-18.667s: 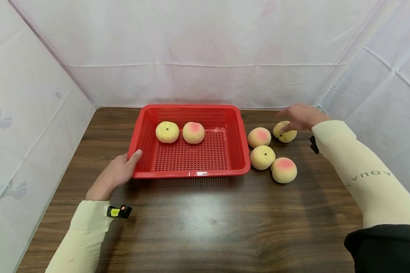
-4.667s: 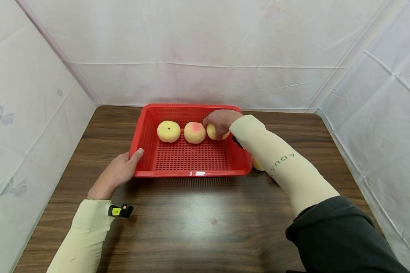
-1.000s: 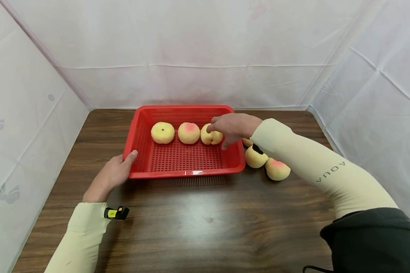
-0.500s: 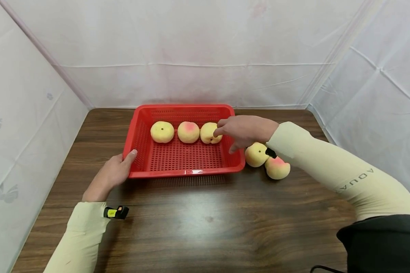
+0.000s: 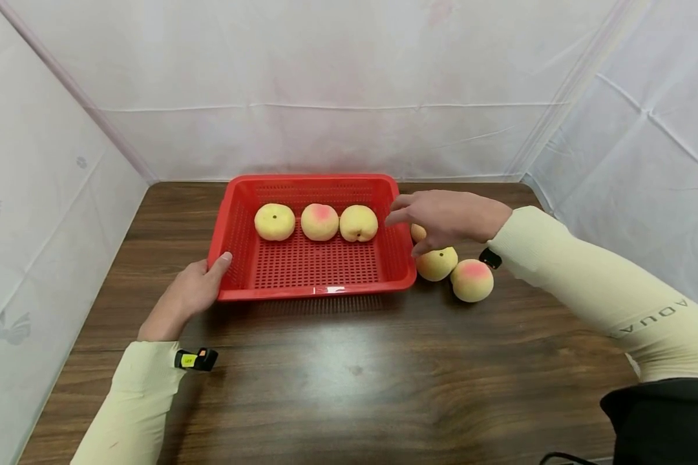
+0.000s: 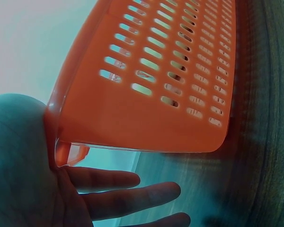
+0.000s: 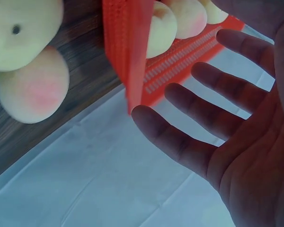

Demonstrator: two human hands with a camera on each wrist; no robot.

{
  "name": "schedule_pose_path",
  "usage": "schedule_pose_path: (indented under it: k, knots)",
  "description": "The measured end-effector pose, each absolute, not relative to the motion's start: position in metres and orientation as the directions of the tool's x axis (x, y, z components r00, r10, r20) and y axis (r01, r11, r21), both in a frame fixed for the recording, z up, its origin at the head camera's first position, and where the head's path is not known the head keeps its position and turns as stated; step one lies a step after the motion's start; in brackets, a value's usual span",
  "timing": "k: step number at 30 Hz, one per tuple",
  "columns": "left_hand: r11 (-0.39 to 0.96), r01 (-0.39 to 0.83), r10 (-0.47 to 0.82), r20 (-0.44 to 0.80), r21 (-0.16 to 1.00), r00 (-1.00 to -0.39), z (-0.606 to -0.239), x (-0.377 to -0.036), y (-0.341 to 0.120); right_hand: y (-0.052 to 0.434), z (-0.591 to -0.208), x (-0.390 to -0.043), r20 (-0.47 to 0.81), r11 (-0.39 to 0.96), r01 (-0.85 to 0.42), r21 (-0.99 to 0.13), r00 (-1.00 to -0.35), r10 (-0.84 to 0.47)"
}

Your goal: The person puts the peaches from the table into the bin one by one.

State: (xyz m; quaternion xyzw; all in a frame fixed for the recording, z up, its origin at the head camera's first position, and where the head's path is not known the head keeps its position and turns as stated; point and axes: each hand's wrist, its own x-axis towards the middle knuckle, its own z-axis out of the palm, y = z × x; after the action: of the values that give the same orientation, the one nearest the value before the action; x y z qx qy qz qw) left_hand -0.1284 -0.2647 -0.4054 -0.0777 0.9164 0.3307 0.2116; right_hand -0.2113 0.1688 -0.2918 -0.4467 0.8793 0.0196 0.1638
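A red plastic basket (image 5: 317, 294) with slotted walls stands on the table, holding three yellow-pink peaches in a row: a left one (image 5: 274, 222), a middle one (image 5: 320, 222) and a right one (image 5: 358, 223). My left hand (image 5: 193, 294) grips its front left corner, thumb over the rim; in the left wrist view the other visible fingers stretch out beyond the wall. Over the basket's right rim hovers my right hand (image 5: 450, 218), fingers spread and holding nothing. Below it, a peach (image 5: 418, 232) is mostly hidden; nearer lie another peach (image 5: 437, 265) and a pink-topped peach (image 5: 472, 281).
A dark wooden table (image 5: 349, 387) carries everything. White cloth walls enclose its back (image 5: 326, 142), left and right sides. A black cable (image 5: 564, 457) shows at the bottom right edge.
Since 18.7 seconds ago, a third peach has come from the right into the basket. Over the last second my right hand has left it and drawn back rightward. The left hand keeps its grip.
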Motion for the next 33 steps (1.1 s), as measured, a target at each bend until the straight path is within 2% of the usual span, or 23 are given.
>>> schedule_pose_path:
  k: [5, 19, 27, 33]
  knots:
    - [0.769, -0.282, -0.002, -0.438, 0.574, -0.899, -0.406, -0.128, -0.264, 0.189, -0.29, -0.207, -0.273, 0.608, -0.782, -0.137, -0.56, -0.782]
    - [0.763, -0.295, -0.009, -0.447, 0.575, -0.895, -0.407, -0.127, -0.266, 0.239, -0.307, -0.189, -0.284, 0.747, -0.653, -0.126, -0.698, -0.658]
    - [0.747, -0.312, -0.015, -0.455, 0.587, -0.891, -0.406, -0.123, -0.264, 0.27, -0.323, -0.181, -0.33, 0.83, -0.523, -0.193, -0.762, -0.557]
    - [0.74, -0.313, -0.017, -0.448, 0.596, -0.894, -0.406, -0.122, -0.261, 0.286, -0.346, -0.17, -0.358, 0.848, -0.47, -0.242, -0.769, -0.529]
